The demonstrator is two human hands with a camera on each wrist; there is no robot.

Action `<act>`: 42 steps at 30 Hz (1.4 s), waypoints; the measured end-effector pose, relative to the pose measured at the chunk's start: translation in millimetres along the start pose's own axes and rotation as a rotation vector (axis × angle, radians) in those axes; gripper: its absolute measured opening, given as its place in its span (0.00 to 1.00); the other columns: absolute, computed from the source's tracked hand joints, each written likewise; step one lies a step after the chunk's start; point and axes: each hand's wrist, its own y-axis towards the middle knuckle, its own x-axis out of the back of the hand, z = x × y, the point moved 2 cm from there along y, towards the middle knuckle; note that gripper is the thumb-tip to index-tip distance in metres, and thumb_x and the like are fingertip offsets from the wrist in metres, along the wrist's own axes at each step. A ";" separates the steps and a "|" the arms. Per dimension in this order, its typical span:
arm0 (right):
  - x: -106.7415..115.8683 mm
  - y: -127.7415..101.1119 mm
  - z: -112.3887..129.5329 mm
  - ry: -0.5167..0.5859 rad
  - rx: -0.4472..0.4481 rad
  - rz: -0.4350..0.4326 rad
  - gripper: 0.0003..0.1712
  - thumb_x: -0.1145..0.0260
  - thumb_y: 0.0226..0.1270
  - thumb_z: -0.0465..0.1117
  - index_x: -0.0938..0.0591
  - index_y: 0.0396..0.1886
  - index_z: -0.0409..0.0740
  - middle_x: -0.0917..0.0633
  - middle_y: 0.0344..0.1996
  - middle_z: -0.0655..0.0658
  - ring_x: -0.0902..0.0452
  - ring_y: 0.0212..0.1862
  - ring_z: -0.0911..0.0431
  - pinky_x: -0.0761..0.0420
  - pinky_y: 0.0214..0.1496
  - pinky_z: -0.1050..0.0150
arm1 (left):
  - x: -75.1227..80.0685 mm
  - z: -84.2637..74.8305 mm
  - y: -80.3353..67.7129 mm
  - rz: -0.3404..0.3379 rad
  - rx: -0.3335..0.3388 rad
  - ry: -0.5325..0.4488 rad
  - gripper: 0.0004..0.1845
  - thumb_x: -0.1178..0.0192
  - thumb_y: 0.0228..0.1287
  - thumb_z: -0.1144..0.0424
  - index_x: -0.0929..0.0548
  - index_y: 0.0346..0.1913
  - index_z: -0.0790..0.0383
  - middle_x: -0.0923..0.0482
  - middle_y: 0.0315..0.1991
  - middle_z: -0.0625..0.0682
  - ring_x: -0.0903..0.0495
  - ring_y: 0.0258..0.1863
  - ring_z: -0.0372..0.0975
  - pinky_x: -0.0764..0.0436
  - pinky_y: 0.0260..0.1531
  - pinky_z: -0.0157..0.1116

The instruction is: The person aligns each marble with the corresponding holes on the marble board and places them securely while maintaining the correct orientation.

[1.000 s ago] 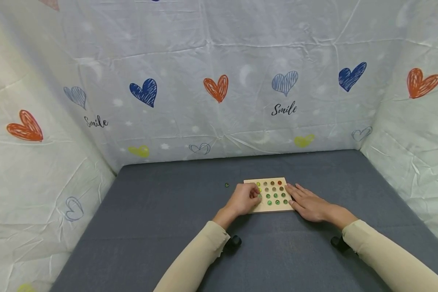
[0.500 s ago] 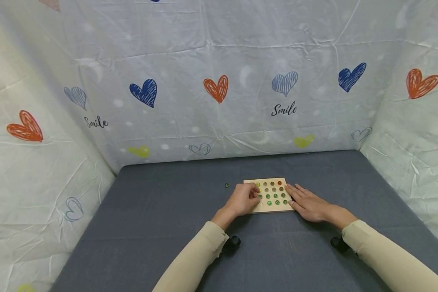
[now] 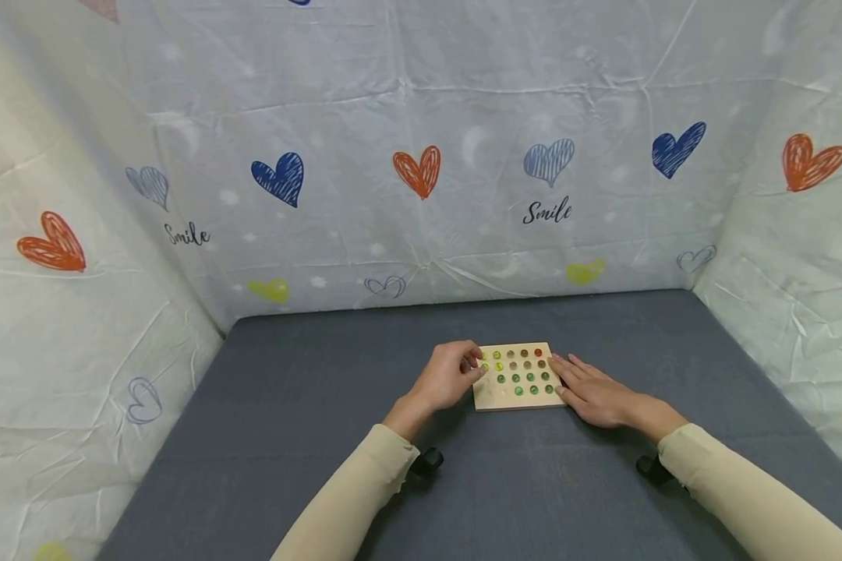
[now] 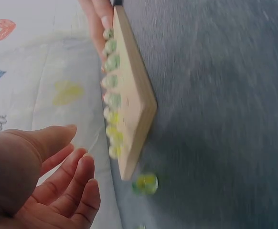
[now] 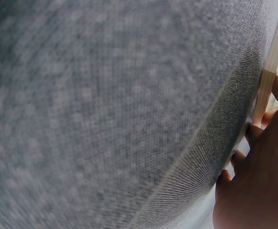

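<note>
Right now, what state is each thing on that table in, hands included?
Wooden board: flat on the grey table, most holes filled with marbles.
Loose marble: on the table beside the board's corner.
Left hand: empty, fingers relaxed, at the board's left edge.
Right hand: flat, fingers against the board's right edge.

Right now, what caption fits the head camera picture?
Left hand hovers beside a wooden marble board; right hand steadies its edge.

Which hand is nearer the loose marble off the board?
Left. The left hand hovers right by the loose marble; the right hand rests at the board's opposite edge.
</note>
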 end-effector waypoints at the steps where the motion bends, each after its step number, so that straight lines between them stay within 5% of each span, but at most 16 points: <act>1: -0.8 0.2 -0.6 -0.001 -0.003 0.000 0.36 0.58 0.87 0.54 0.49 0.82 0.38 0.49 0.81 0.36 0.58 0.81 0.35 0.52 0.78 0.38 | 2.4 2.6 -1.2 -0.005 0.004 -0.001 0.11 0.35 0.72 0.66 0.16 0.52 0.67 0.17 0.40 0.53 0.20 0.34 0.40 0.21 0.31 0.35; 14: -0.7 -3.1 0.1 0.012 -0.009 -0.007 0.35 0.55 0.86 0.50 0.48 0.82 0.37 0.48 0.81 0.36 0.59 0.81 0.35 0.52 0.78 0.38 | 20.1 35.7 -16.7 -0.056 0.074 0.027 0.11 0.33 0.69 0.66 0.15 0.50 0.66 0.17 0.41 0.53 0.20 0.36 0.41 0.20 0.37 0.40; 42: 7.2 -4.5 11.1 0.012 0.040 -0.025 0.35 0.56 0.86 0.50 0.45 0.81 0.34 0.45 0.79 0.29 0.55 0.78 0.28 0.50 0.75 0.33 | 13.1 54.5 -17.3 0.048 0.121 0.007 0.06 0.33 0.69 0.66 0.12 0.46 0.63 0.17 0.36 0.50 0.20 0.34 0.38 0.20 0.38 0.40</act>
